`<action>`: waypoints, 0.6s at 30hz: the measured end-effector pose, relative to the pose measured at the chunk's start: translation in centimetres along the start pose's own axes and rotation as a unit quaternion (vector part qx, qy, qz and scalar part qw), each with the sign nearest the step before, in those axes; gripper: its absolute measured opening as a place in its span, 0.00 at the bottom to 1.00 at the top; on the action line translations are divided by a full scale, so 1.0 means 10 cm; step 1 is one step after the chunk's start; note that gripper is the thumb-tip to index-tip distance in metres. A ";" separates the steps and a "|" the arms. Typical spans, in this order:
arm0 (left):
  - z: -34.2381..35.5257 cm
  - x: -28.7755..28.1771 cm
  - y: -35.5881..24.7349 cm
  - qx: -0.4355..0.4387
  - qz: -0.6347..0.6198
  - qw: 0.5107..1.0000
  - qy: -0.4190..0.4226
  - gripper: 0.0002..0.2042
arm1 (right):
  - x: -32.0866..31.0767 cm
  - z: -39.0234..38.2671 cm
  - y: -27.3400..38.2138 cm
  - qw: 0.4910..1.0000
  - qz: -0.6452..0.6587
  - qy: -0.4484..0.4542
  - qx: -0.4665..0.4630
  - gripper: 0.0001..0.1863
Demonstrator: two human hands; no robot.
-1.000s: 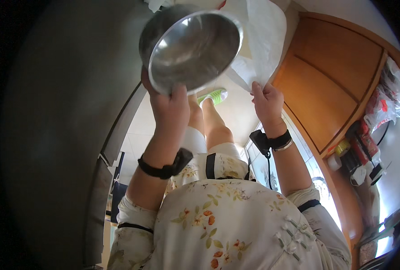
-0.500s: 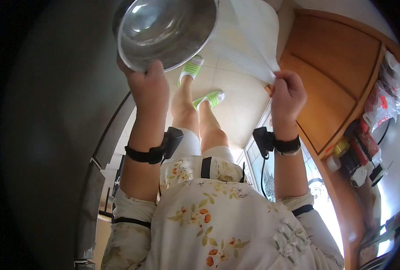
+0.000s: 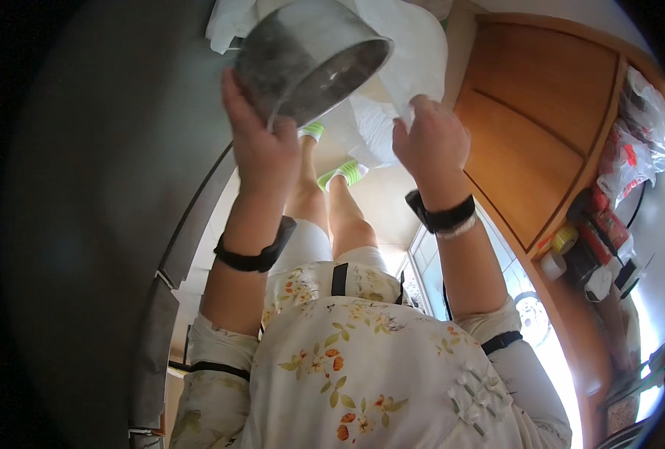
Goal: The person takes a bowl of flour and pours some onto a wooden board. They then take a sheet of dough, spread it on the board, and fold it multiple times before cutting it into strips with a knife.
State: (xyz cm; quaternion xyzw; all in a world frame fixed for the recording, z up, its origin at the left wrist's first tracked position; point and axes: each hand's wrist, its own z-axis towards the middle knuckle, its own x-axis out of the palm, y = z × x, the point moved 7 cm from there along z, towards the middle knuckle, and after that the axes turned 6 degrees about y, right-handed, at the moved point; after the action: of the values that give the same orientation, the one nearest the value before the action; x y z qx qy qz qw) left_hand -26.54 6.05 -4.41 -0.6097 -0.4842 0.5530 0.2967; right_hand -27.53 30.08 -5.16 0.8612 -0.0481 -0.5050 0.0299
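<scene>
My left hand grips a deep stainless steel bowl by its rim, with the thumb at the edge of the mouth. The bowl is tipped on its side, its mouth turned down and to the right; most of the inside is hidden. To the right of it, my right hand is closed on the edge of a thin, translucent white plastic bag. The bag spreads behind and below the bowl, and part of it hangs over the floor. What lies inside the bag cannot be made out.
A wooden cabinet stands at the right, with plastic bags and small items on its top. A dark grey surface fills the left side. My feet in green-striped shoes are on the tiled floor below.
The bowl has tipped over, its mouth swinging from facing up to facing down and right. My right hand has moved left toward it, bringing the bag edge along.
</scene>
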 end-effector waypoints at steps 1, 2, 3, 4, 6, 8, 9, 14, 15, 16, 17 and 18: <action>0.03 0.10 0.00 0.031 0.041 0.999 0.015 0.39 | 0.12 0.14 -0.06 0.995 -0.012 0.087 0.044 0.12; 0.05 0.20 0.01 0.062 0.081 0.994 0.030 0.38 | 0.15 0.20 -0.10 0.995 -0.008 0.084 0.047 0.12; 0.05 0.32 0.05 0.063 0.065 0.995 0.040 0.39 | 0.17 0.24 -0.23 0.992 0.093 0.029 0.078 0.13; 0.04 0.38 0.07 0.068 0.067 0.995 0.042 0.39 | 0.16 0.24 -0.33 0.975 0.195 -0.026 0.105 0.15; 0.01 0.55 0.21 0.040 0.167 0.982 0.085 0.41 | 0.24 0.28 -0.45 0.948 0.292 -0.037 0.122 0.16; -0.10 0.61 0.36 0.086 0.218 0.969 0.083 0.41 | 0.32 0.25 -0.51 0.911 0.384 -0.050 0.138 0.17; -0.16 0.74 0.50 0.057 0.334 0.927 0.158 0.39 | 0.34 0.23 -0.46 0.926 0.351 -0.061 0.125 0.17; -0.03 1.25 0.55 -0.023 0.446 0.851 0.277 0.36 | 0.45 0.10 -0.21 0.942 0.321 -0.013 0.097 0.17; 0.09 1.39 0.54 -0.053 0.374 0.883 0.279 0.38 | 0.46 0.10 -0.25 0.941 0.323 -0.020 0.103 0.17; 0.20 1.55 0.57 -0.048 0.376 0.881 0.282 0.38 | 0.52 0.10 -0.27 0.922 0.371 -0.023 0.106 0.16; 0.31 1.73 0.62 -0.075 0.341 0.893 0.286 0.39 | 0.58 0.10 -0.31 0.902 0.418 -0.027 0.109 0.15; 0.41 1.90 0.70 -0.099 0.305 0.903 0.287 0.40 | 0.57 0.12 -0.34 0.900 0.421 -0.032 0.111 0.15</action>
State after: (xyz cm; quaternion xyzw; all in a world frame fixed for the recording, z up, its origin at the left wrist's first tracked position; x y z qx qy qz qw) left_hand -30.14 20.34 -18.91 -0.8861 -0.2209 0.3667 0.1776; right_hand -25.62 32.81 -11.03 0.7416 -0.4631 -0.4639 0.1428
